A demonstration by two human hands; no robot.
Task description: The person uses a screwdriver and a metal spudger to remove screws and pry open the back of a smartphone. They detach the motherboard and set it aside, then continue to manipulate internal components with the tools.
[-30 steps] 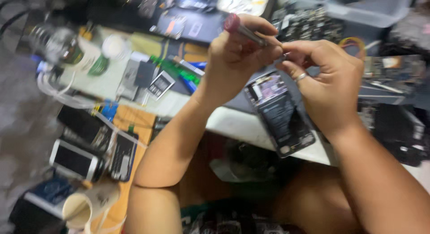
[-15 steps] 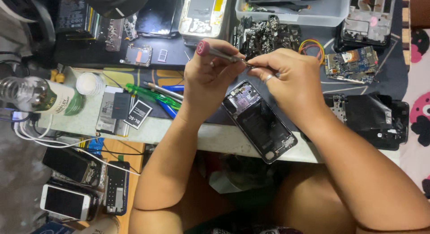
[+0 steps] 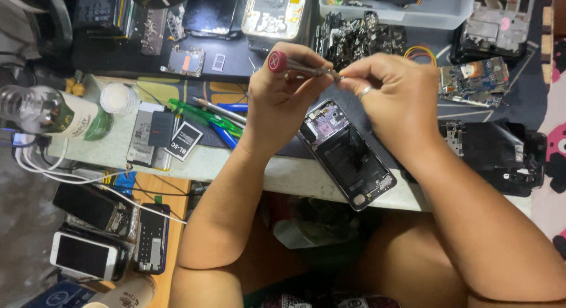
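Observation:
My left hand [image 3: 289, 96] grips a small screwdriver [image 3: 295, 64] with a pink cap, held level above the bench. My right hand [image 3: 395, 96], a ring on one finger, pinches the screwdriver's tip end; whatever sits between those fingertips is too small to make out. Below both hands an opened black phone [image 3: 348, 155] lies face down at a slant on the bench edge, its back off and its insides showing. Neither hand touches the phone.
A white worktop [image 3: 230, 166] carries green tweezers [image 3: 203, 114], a blue pen, small batteries [image 3: 154, 135], a lying bottle [image 3: 56, 115], circuit boards [image 3: 474, 81] and black phone frames [image 3: 501, 155]. A grey tray [image 3: 407, 10] stands behind. Several phones [image 3: 85, 255] lie on a lower shelf at left.
The view has swung and steadied over the bench, so the scene now sits more squarely. Both hands stay together on the screwdriver above the open phone, barely moved.

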